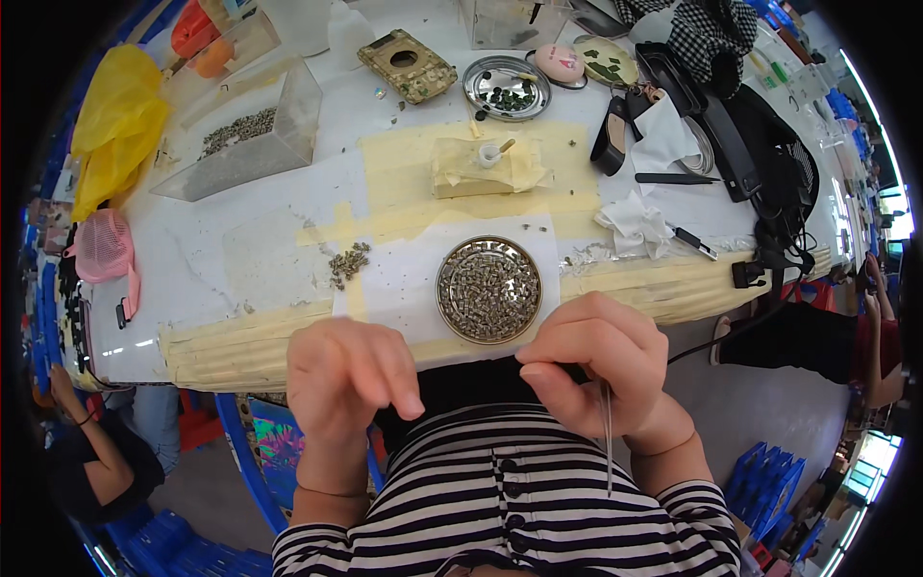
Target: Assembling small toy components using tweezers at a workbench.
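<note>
- The right hand point(601, 361) pinches slim tweezers point(607, 433), tips pointing down over the lap; a slip would drop them off the bench point(240, 288).
- The left hand point(346, 375) hovers with fingers loosely curled, seemingly empty.
- The round metal dish point(488, 289) of small beads sits near the bench edge; a knock could spill it.

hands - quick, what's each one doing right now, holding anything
Left hand: fingers curled loosely, holding nothing visible.
Right hand: closed on thin metal tweezers, near the round dish of small metal parts.
</note>
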The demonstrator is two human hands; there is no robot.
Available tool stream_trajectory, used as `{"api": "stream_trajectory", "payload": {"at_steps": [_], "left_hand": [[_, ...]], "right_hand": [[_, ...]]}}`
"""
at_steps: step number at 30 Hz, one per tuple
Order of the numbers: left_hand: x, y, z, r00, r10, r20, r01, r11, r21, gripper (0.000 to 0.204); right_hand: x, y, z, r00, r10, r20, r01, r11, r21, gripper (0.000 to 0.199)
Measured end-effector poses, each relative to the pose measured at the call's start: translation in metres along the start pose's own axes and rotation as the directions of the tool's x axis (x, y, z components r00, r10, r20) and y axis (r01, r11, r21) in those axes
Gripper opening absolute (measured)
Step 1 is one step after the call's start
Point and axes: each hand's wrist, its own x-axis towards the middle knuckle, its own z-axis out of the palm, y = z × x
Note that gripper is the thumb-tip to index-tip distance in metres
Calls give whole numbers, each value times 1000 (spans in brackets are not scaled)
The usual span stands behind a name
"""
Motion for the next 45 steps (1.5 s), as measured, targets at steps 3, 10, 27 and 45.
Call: {"api": "stream_trajectory", "payload": {"at_steps": [3, 10, 27, 45], "left_hand": [[9, 10, 10, 936, 246, -252, -142, 918, 370, 24], [20, 53, -16, 941, 315, -124, -20, 418, 908, 12], [44, 52, -27, 965, 195, -173, 168, 43, 985, 8], [42, 14, -6, 969, 212, 124, -16, -450, 893, 15]], "right_hand": [[-2, 3, -9, 997, 20, -72, -25, 997, -76, 11], [-14, 25, -28, 966, 0, -259, -73, 960, -272, 4], [-30, 60, -27, 945, -34, -325, -121, 889, -443, 13], [-31, 59, -31, 946, 5, -325, -149, 895, -421, 6]]}}
